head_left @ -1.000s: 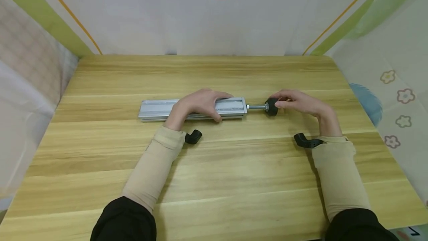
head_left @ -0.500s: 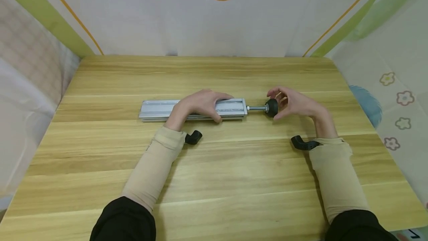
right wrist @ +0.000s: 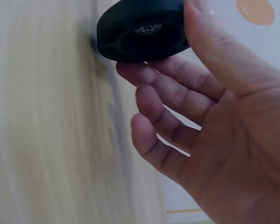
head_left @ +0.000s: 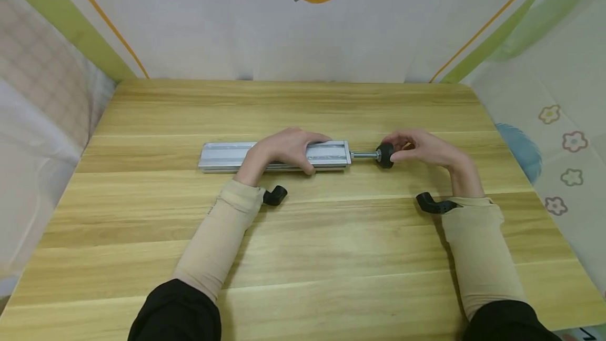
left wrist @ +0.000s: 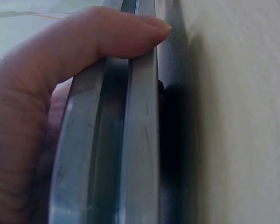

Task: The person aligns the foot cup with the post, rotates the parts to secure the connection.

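Note:
A silver aluminium profile (head_left: 224, 156) lies lengthwise on the wooden table. Across its right half, my left hand (head_left: 284, 147) grips it from above, thumb on the near side; in the left wrist view the thumb presses over the grooved face of the profile (left wrist: 142, 140). From the profile's right end sticks a threaded rod (head_left: 363, 155), which carries a round black levelling foot (head_left: 386, 160). My right hand (head_left: 428, 149) pinches that foot at its rim. The right wrist view shows the foot's hollow underside (right wrist: 147, 39) between thumb and fingers, the other fingers loosely curled below.
The wooden table (head_left: 341, 257) spreads around both hands. Black curved camera mounts (head_left: 274, 195) stick out from the beige sleeves at the wrists. A white curtain (head_left: 189, 25) with a printed orange fruit hangs behind the table's far edge.
Half a second ago my right hand's fingers were spread around the black foot; now they pinch it again. The left hand and the profile keep their place on the table.

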`<state>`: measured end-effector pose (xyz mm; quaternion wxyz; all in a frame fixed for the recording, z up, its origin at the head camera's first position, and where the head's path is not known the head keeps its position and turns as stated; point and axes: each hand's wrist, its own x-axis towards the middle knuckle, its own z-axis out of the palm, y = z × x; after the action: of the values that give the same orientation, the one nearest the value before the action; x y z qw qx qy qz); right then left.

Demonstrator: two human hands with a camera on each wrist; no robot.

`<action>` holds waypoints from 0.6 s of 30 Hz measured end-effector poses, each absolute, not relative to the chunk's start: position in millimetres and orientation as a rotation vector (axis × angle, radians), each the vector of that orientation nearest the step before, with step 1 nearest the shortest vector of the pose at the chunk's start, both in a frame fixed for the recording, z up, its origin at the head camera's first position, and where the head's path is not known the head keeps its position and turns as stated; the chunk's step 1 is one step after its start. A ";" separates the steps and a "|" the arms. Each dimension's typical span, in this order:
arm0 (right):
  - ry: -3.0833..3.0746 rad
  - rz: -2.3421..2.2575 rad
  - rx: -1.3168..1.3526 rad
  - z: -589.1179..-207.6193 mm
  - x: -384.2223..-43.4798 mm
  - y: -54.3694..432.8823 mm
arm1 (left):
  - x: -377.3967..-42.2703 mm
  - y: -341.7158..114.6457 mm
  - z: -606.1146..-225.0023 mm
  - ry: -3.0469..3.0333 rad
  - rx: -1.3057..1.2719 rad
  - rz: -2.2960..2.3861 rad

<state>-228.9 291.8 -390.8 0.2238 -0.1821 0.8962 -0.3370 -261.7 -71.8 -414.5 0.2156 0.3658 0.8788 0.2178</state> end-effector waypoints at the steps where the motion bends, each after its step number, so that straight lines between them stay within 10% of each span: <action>1: 2.472 -0.912 -0.512 -390.5 -228.6 292.4 | -261.4 -71.8 -414.2 2.437 1.013 0.602; 18: 2.396 -1.035 -0.496 -393.1 -231.1 282.4 | -261.0 -71.3 -415.2 2.454 1.020 0.593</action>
<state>-231.1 282.4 -393.1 0.2403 -0.1812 0.8755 -0.3781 -261.0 -71.3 -415.2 0.2078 0.3663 0.8816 0.2131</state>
